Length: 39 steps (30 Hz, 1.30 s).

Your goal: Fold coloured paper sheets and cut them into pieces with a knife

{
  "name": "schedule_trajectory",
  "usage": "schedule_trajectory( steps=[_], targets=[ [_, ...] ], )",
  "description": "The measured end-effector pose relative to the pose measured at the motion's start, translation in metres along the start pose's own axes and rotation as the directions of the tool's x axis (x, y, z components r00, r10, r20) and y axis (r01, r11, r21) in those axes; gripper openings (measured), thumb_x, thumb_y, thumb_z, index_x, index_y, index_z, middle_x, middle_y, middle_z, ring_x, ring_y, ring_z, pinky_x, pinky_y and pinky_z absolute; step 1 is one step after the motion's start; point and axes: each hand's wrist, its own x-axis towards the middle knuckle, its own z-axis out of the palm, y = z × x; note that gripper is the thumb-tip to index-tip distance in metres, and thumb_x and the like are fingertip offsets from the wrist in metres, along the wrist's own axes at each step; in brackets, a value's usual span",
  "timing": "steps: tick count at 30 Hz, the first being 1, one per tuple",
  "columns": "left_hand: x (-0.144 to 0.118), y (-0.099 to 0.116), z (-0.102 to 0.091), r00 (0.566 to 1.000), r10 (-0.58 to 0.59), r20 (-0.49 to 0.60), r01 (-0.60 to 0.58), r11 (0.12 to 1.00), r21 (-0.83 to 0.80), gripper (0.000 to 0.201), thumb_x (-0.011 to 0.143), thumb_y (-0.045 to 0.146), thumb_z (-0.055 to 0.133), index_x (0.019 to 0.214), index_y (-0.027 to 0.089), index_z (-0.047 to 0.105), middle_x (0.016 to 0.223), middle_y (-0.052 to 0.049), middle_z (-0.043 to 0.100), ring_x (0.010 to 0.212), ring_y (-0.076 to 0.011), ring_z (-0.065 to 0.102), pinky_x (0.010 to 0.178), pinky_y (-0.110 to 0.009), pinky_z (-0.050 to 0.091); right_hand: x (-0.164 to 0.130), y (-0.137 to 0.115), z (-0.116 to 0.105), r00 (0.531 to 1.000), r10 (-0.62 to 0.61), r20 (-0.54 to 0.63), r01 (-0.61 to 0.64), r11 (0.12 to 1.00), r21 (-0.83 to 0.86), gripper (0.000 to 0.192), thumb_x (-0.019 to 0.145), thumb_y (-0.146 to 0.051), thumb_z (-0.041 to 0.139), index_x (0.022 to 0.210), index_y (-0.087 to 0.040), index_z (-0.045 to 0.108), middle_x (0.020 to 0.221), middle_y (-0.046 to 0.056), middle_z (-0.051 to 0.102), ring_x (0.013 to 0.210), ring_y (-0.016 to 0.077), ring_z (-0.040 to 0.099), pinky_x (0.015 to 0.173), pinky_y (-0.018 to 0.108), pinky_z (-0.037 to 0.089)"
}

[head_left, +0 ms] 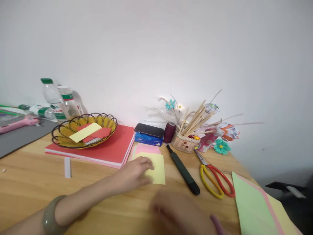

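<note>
My left hand [137, 171] rests over the left part of a square yellow paper sheet [157, 164], its fingers apart and slightly bent, with a ring on one finger. That sheet lies over pink paper [148, 148]. Nearer to me, my right hand [181, 212] is smeared by motion, so I cannot make out its fingers or anything in them. Beyond the right hand lie a dark green pen-like tool [184, 171] with a black tip and scissors [216, 178] with one yellow and one red handle.
A yellow woven basket [58, 138] with paper strips stands on red paper sheets [123, 140]. A grey strip [67, 167] lies before it. At the back are a blue tissue pack [148, 138], a maroon thread spool [169, 132] and a stick holder [184, 144]. Green paper [253, 205] lies right.
</note>
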Motion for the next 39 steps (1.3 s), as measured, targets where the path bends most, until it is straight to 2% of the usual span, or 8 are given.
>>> schedule_trajectory(
  steps=[4, 10, 15, 20, 29, 34, 37, 39],
  targets=[
    [-0.003, 0.003, 0.001, 0.998, 0.040, 0.051, -0.049, 0.978, 0.203, 0.043, 0.073, 0.029, 0.070, 0.111, 0.015, 0.057, 0.119, -0.012, 0.056, 0.112, -0.0270, 0.050, 0.091, -0.038, 0.045, 0.018, 0.023, -0.009, 0.963, 0.168, -0.211, -0.195, 0.974, -0.115, 0.037, 0.085, -0.034, 0.055, 0.118, -0.018, 0.051, 0.122, 0.009, 0.052, 0.106, 0.0228, 0.053, 0.086, 0.046, 0.045],
    [-0.003, -0.007, 0.007, 0.998, 0.056, 0.009, -0.055, 0.945, 0.322, 0.025, 0.087, 0.022, 0.051, 0.109, 0.014, 0.058, 0.117, -0.013, 0.058, 0.110, -0.0252, 0.054, 0.090, -0.037, 0.046, 0.027, 0.050, 0.010, 0.946, 0.073, -0.315, -0.132, 0.976, -0.172, 0.027, 0.086, -0.022, 0.054, 0.112, -0.016, 0.056, 0.118, 0.009, 0.057, 0.108, 0.0219, 0.054, 0.088, 0.045, 0.046],
    [-0.004, -0.014, 0.010, 0.995, -0.042, -0.087, 0.043, 0.999, 0.009, 0.025, 0.091, 0.024, 0.041, 0.093, 0.017, 0.065, 0.106, -0.008, 0.064, 0.101, -0.0202, 0.059, 0.091, -0.032, 0.044, 0.025, 0.056, 0.017, 0.921, 0.043, -0.387, -0.105, 0.984, -0.142, 0.019, 0.086, -0.022, 0.053, 0.104, -0.017, 0.059, 0.107, 0.005, 0.062, 0.097, 0.0176, 0.059, 0.083, 0.041, 0.048],
    [-0.004, -0.016, 0.010, 0.966, -0.212, -0.149, 0.167, 0.950, -0.264, 0.010, 0.079, 0.021, 0.059, 0.072, 0.017, 0.066, 0.090, -0.006, 0.069, 0.087, -0.0190, 0.063, 0.080, -0.026, 0.046, 0.026, 0.053, 0.009, 0.890, 0.149, -0.430, -0.177, 0.984, -0.026, 0.016, 0.087, -0.017, 0.049, 0.086, -0.018, 0.065, 0.096, 0.005, 0.068, 0.092, 0.0174, 0.062, 0.079, 0.037, 0.050],
    [0.001, -0.023, 0.003, 0.914, -0.340, -0.221, 0.181, 0.829, -0.529, 0.015, 0.080, 0.023, 0.059, 0.079, 0.013, 0.070, 0.088, -0.007, 0.070, 0.082, -0.0173, 0.064, 0.074, -0.025, 0.049, 0.026, 0.051, -0.014, 0.873, 0.241, -0.424, -0.161, 0.963, 0.215, 0.023, 0.085, -0.032, 0.048, 0.081, -0.023, 0.069, 0.096, 0.007, 0.069, 0.084, 0.0168, 0.064, 0.070, 0.028, 0.052],
    [-0.005, -0.006, -0.020, 0.952, -0.102, -0.287, -0.033, 0.903, -0.429, 0.006, 0.077, 0.020, 0.067, 0.074, 0.019, 0.072, 0.080, -0.003, 0.068, 0.081, -0.0152, 0.059, 0.079, -0.026, 0.045, 0.010, 0.035, -0.030, 0.861, 0.136, -0.489, -0.070, 0.986, 0.151, 0.017, 0.082, -0.022, 0.050, 0.081, -0.026, 0.066, 0.097, 0.005, 0.067, 0.093, 0.0184, 0.060, 0.080, 0.035, 0.047],
    [-0.011, -0.001, -0.031, 0.992, 0.096, -0.078, -0.117, 0.934, -0.337, 0.010, 0.077, 0.013, 0.065, 0.073, 0.019, 0.072, 0.080, -0.003, 0.067, 0.078, -0.0132, 0.059, 0.076, -0.023, 0.045, -0.001, 0.010, -0.034, 0.914, -0.140, -0.381, 0.133, 0.990, -0.045, 0.016, 0.078, -0.015, 0.054, 0.084, -0.026, 0.063, 0.090, 0.001, 0.069, 0.088, 0.0153, 0.060, 0.076, 0.028, 0.048],
    [-0.015, 0.001, -0.035, 0.979, 0.189, 0.071, -0.166, 0.953, -0.253, 0.020, 0.077, 0.004, 0.058, 0.078, 0.019, 0.071, 0.085, -0.003, 0.069, 0.083, -0.0136, 0.059, 0.080, -0.023, 0.044, -0.005, -0.005, -0.029, 0.936, -0.262, -0.234, 0.243, 0.964, -0.104, 0.011, 0.080, -0.016, 0.055, 0.085, -0.024, 0.061, 0.083, 0.000, 0.070, 0.080, 0.0140, 0.062, 0.073, 0.025, 0.049]
  ],
)
